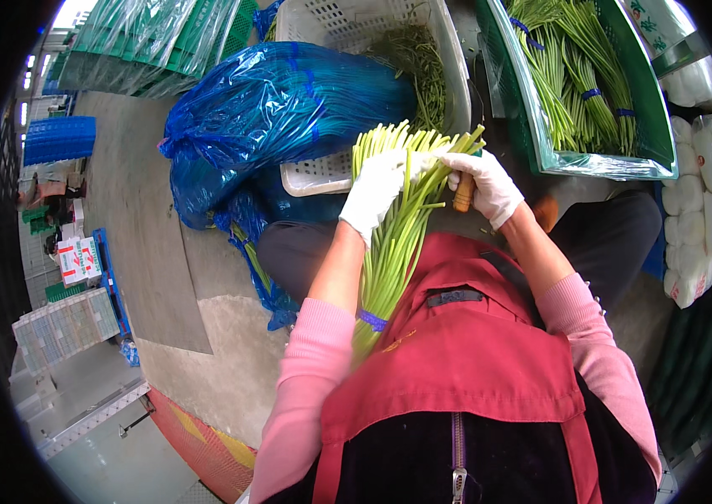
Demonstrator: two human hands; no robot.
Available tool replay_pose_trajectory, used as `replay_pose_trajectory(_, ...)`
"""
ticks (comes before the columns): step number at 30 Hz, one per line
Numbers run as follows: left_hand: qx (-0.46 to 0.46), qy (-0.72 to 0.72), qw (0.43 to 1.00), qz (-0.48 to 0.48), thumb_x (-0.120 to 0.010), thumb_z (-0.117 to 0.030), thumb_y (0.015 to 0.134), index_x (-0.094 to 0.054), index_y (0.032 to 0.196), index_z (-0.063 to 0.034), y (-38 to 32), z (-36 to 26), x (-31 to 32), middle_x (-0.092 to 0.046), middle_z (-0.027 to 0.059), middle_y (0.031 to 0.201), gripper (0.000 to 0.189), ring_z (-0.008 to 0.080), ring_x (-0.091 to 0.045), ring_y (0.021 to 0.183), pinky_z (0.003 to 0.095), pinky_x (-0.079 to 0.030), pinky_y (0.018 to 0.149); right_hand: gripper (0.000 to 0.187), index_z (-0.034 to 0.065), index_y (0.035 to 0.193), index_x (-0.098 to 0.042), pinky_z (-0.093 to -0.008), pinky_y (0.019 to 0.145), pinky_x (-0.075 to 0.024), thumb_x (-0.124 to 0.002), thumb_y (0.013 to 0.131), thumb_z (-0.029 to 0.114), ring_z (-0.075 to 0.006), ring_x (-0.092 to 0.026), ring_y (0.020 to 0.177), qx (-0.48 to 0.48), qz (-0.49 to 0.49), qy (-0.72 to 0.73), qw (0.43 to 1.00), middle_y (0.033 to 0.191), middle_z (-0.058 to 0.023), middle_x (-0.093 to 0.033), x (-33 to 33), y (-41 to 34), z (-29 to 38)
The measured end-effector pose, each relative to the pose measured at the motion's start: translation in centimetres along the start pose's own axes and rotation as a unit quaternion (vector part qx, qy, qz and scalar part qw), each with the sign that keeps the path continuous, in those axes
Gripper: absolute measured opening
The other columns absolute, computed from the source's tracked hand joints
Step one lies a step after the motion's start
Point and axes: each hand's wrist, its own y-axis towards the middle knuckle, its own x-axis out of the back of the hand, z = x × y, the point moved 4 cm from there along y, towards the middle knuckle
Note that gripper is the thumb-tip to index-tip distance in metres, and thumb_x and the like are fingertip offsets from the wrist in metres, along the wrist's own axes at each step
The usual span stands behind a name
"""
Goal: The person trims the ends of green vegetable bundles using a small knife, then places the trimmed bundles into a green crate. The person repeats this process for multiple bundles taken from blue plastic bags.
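A bundle of green garlic scapes (403, 252) lies along my lap, its pale ends pointing away from me. Near those ends, my left hand (373, 192), in a white glove, is closed around the bundle. A purple band (371, 320) binds its near part, beside the red apron (456, 372). My right hand (488, 183), also gloved, grips a tool by its wooden handle (464, 192); the working end is hidden. The fingertips of this hand meet a few stems at the bundle's upper right.
Ahead, a white plastic crate (456, 75) holds green trimmings (415, 75). Blue bags of scapes (293, 101) lean over its left side. At the upper right, a green crate (608, 169) contains banded bundles (573, 88). White bagged goods (702, 208) are stacked on the right.
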Motion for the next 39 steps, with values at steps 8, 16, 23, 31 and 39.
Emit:
replay_pose_trajectory(8, 0.11, 0.426, 0.89, -0.122, -0.081, -0.049, 0.08, -0.067, 0.116, 0.0029, -0.1, 1.9, 1.8, -0.072, 0.0238, 0.096, 0.065, 0.0427, -0.07, 0.095, 0.0496, -0.055, 0.087, 0.019, 0.0006, 0.107, -0.071, -0.0252, 0.065, -0.0481, -0.074, 0.091, 0.011, -0.0091, -0.056, 0.071, 0.006, -0.017, 0.021, 1.0, 0.09, -0.0011, -0.066, 0.6, -0.5, -0.7)
replay_pose_trajectory(16, 0.274, 0.135, 0.952, -0.009, -0.082, -0.029, 0.08, -0.071, 0.091, 0.0044, 1.2, 6.6, 5.8, -0.073, 0.0186, 0.092, 0.037, 0.0268, -0.07, 0.085, 0.0416, -0.054, 0.074, 0.023, -0.0011, 0.111, -0.071, -0.0263, 0.065, -0.0478, -0.072, 0.091, 0.009, -0.0095, -0.056, 0.07, -0.008, -0.021, 0.026, 0.999, 0.089, -0.0017, -0.065, 1.4, -0.8, -1.0)
replay_pose_trajectory(23, 0.277, -0.213, 0.937, -0.028, -0.077, -0.012, 0.082, -0.072, 0.094, -0.0022, 0.2, 6.9, 6.7, -0.07, 0.0057, 0.086, 0.016, 0.0175, -0.065, 0.077, 0.0326, -0.053, 0.074, 0.024, -0.0027, 0.111, -0.071, -0.0258, 0.065, -0.0483, -0.072, 0.091, 0.009, -0.0095, -0.056, 0.071, 0.005, -0.01, 0.035, 0.999, 0.09, -0.0021, -0.065, 1.8, -0.9, -1.5)
replay_pose_trajectory(31, 0.258, -0.311, 0.914, -0.029, -0.067, -0.011, 0.088, -0.073, 0.113, 0.002, -0.8, 7.3, 7.4, -0.076, 0.0083, 0.102, 0.029, 0.0182, -0.07, 0.091, 0.0311, -0.054, 0.087, 0.026, -0.0036, 0.111, -0.072, -0.0256, 0.065, -0.0478, -0.073, 0.089, 0.009, -0.0097, -0.056, 0.07, -0.008, -0.013, 0.035, 0.999, 0.091, -0.0029, -0.067, 1.6, -0.7, -1.6)
replay_pose_trajectory(39, 0.224, -0.372, 0.901, -0.008, -0.066, -0.008, 0.089, -0.07, 0.118, 0.0016, -1.2, 8.0, 7.4, -0.073, 0.0085, 0.107, 0.031, 0.0182, -0.066, 0.096, 0.0303, -0.05, 0.093, 0.025, -0.0018, 0.116, -0.068, -0.0258, 0.064, -0.0491, -0.07, 0.093, 0.008, -0.0111, -0.056, 0.07, -0.016, -0.01, 0.037, 0.999, 0.092, -0.0029, -0.066, 2.2, -0.3, -2.3)
